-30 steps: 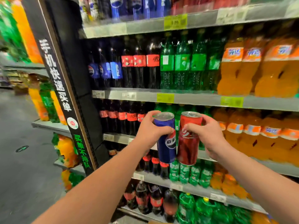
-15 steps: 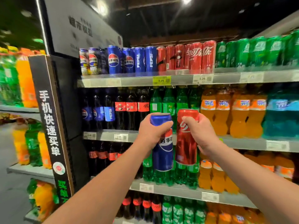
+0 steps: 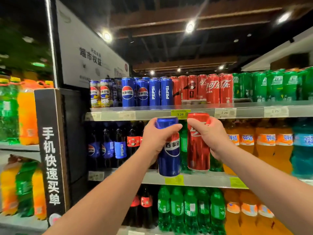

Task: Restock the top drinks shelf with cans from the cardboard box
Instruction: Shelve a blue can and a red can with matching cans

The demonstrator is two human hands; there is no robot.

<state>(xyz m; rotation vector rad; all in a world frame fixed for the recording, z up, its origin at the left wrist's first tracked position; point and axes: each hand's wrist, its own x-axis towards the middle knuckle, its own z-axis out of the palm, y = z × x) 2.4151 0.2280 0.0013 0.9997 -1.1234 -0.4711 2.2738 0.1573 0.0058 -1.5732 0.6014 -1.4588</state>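
Head | left grip [image 3: 155, 138] wraps blue can [image 3: 169, 160] | right grip [image 3: 210, 134] wraps red can [image 3: 198, 153] | under top shelf [image 3: 245, 109]

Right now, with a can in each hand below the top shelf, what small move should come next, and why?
Probably lift both cans above the top shelf edge. The left hand grips the blue can, the right hand the red can, both upright, below the matching blue row and red row.

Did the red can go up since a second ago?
Yes, up. The red Coca-Cola can now reaches the top shelf edge beside the yellow price tag; a second ago its top was one shelf lower.
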